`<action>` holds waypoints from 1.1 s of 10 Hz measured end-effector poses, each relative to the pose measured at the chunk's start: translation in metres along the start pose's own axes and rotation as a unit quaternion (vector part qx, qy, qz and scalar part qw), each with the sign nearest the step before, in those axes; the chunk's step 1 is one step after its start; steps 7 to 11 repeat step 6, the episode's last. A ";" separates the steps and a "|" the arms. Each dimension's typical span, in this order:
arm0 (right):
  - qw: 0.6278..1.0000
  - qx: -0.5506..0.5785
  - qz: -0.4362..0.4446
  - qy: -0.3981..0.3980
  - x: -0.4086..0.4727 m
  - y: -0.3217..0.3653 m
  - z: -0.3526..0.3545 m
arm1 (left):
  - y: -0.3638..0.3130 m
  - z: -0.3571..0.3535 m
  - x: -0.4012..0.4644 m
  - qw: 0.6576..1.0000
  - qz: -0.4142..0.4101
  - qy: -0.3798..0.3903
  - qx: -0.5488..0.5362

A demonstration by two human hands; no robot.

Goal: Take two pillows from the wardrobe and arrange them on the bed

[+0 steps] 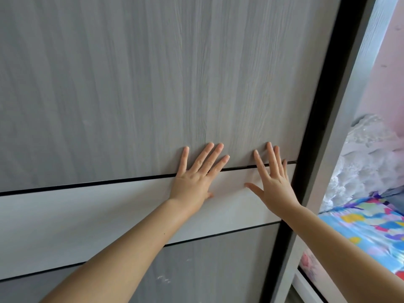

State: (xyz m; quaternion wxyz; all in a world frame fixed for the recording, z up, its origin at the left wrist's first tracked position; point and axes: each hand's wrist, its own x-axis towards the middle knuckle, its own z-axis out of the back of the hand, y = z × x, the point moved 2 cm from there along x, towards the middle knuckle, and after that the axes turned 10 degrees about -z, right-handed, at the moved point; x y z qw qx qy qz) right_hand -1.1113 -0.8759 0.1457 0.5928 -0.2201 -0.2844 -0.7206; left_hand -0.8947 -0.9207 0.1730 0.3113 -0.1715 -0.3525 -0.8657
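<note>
A grey wood-grain sliding wardrobe door (142, 84) fills most of the view, crossed by a paler horizontal band (87, 217). My left hand (196, 178) lies flat on the door with fingers spread, across the seam above the band. My right hand (272, 182) is pressed flat beside it, fingers apart, near the door's dark right edge (314, 127). Neither hand holds anything. In the open gap at the right, a colourful patterned pillow or bedding (367, 226) rests on a shelf, with a white lacy bundle (363, 162) above it.
The wardrobe's grey frame post (341, 149) runs diagonally between the door and the open compartment. A pink wall (387, 68) shows behind the compartment at the upper right. A pink patterned item (309, 265) sits below the colourful bedding.
</note>
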 end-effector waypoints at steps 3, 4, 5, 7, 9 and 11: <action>0.999 0.033 -0.030 -0.016 0.004 -0.025 -0.001 | -0.023 -0.001 0.027 1.000 -0.007 -0.026 -0.015; 0.999 0.035 -0.031 -0.009 0.005 -0.033 0.003 | -0.025 -0.006 0.027 0.999 -0.002 0.004 -0.040; 0.999 0.043 -0.033 -0.004 0.000 -0.025 0.006 | -0.022 -0.005 0.030 0.999 -0.011 0.009 -0.045; 0.997 0.046 -0.048 0.033 0.001 -0.023 0.026 | -0.024 0.002 0.024 0.997 -0.025 -0.012 -0.070; 0.997 0.046 -0.048 0.033 0.001 -0.023 0.026 | -0.024 0.002 0.024 0.997 -0.025 -0.012 -0.070; 0.997 0.046 -0.048 0.033 0.001 -0.023 0.026 | -0.024 0.002 0.024 0.997 -0.025 -0.012 -0.070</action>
